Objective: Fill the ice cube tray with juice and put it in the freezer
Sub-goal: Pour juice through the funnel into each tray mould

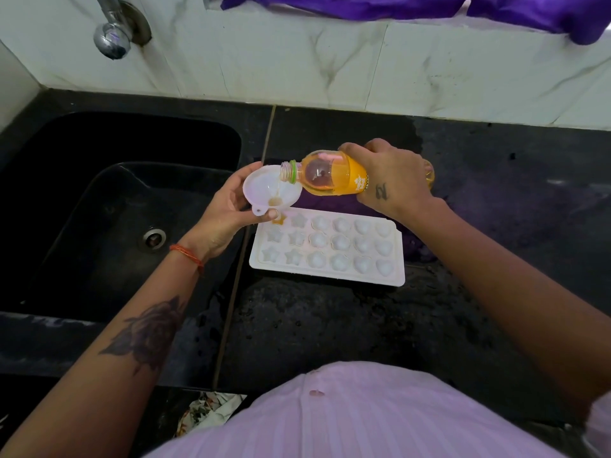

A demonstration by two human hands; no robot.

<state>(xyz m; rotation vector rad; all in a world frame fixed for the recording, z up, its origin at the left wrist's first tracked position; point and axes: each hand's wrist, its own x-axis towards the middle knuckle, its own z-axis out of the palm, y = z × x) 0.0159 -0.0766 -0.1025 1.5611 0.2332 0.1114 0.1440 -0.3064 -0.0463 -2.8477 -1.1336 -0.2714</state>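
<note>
Over the white plastic tray (327, 249), your left hand (224, 209) grips a round funnel (269, 190). Your right hand (393, 180) wraps its fingers around the tilted juice bottle (330, 176).

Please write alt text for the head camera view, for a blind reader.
The right hand tips an orange juice bottle into a white plastic funnel held by the left hand over the corner of a white ice cube tray beside a black sink.
</note>
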